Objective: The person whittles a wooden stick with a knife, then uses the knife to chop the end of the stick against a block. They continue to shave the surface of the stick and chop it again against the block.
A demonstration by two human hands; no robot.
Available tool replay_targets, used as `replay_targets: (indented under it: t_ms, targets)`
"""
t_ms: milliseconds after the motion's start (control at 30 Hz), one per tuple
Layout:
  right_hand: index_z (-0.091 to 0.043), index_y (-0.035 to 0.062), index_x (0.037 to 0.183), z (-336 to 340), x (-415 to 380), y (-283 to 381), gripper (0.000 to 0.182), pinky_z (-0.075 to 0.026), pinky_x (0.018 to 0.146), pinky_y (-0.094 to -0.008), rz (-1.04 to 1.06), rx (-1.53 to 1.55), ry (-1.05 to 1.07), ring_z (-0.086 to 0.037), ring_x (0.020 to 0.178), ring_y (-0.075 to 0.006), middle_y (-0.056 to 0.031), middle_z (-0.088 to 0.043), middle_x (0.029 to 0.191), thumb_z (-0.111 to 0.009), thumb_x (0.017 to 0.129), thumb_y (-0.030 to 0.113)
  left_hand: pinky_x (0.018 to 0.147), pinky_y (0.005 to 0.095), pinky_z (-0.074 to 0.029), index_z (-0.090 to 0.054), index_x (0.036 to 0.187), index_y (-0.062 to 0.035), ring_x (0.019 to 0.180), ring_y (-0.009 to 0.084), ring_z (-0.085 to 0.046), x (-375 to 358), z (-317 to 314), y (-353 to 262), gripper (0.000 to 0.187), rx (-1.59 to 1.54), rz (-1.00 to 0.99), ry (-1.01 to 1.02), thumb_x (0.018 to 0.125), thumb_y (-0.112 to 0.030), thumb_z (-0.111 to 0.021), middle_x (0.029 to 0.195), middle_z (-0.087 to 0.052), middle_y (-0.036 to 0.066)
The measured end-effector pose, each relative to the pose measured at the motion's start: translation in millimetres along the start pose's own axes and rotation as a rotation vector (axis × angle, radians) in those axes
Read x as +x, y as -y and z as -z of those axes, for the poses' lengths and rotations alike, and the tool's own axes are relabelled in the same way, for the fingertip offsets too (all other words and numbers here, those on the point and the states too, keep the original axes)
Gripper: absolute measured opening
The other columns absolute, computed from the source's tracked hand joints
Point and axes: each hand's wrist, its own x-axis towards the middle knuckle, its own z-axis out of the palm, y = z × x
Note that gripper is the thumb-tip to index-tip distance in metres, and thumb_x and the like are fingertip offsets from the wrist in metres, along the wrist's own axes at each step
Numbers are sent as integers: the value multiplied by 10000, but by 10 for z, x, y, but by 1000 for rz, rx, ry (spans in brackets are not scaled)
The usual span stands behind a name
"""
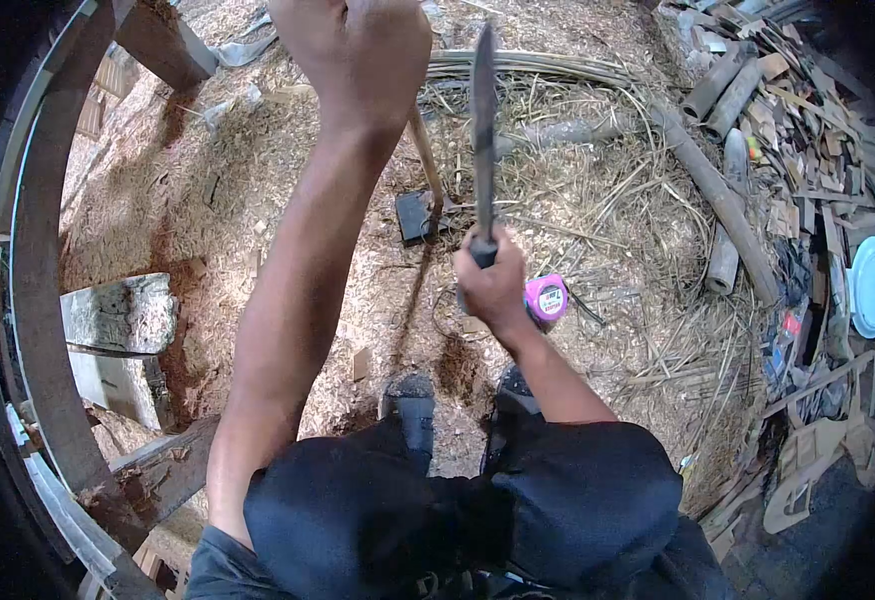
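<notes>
In the head view my right hand (493, 275) is closed round the black handle of a long knife (485, 130), whose blade points up and away from me. My left hand (363, 45) is a fist at the top edge, partly cut off by the frame. A thin wooden stick (425, 155) runs down from behind that fist, and its lower end stands at a small dark block (413, 218) on the ground. Just right of my right wrist lies a pink tape measure (548, 298).
Shavings cover the ground (198, 190). Bamboo strips (538, 65) and a long pole (723, 190) lie ahead and right. Wood scraps (808, 130) and a pale blue lid (869, 287) sit at far right. Timber beams (53, 290) and cut blocks (123, 315) are on the left.
</notes>
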Motion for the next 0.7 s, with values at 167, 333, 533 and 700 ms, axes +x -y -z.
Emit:
replay_targets:
  t_ms: [167, 333, 533, 700]
  targets:
    - [-594, -13, 855, 30, 46, -547, 220, -450, 558, -353, -67, -48, 153, -550, 570, -176, -60, -584, 653, -663, 811, 191, 528, 245, -258, -472, 713, -131, 565, 48, -317, 21, -28, -106, 507, -903, 361, 109, 1067, -487, -404, 624, -365, -65]
    - [-569, 7, 867, 14, 11, 35, 163, -450, 544, -311, -2, -27, -14, -549, 564, -119, -41, -573, 652, -637, 810, 143, 516, 245, -251, -487, 750, -119, 566, 44, -317, -5, 16, -77, 498, 52, 103, 44, 1063, -497, -404, 629, -369, -63]
    - [-564, 24, 805, 48, 109, -465, 143, -460, 561, -331, -183, -308, 143, -563, 569, -155, -44, -567, 606, -643, 822, 142, 511, 240, -248, -506, 774, -110, 563, 41, -320, 39, -36, 2, 483, -40, 32, 27, 1061, -489, -419, 629, -376, -60]
    - [-556, 22, 811, 8, 37, -48, 143, -442, 548, -345, 9, -47, -9, -540, 566, -149, -47, -542, 607, -638, 816, 140, 512, 232, -245, -521, 805, -101, 564, 39, -314, -40, -74, -206, 456, -87, 191, 64, 1063, -465, -433, 632, -368, -63]
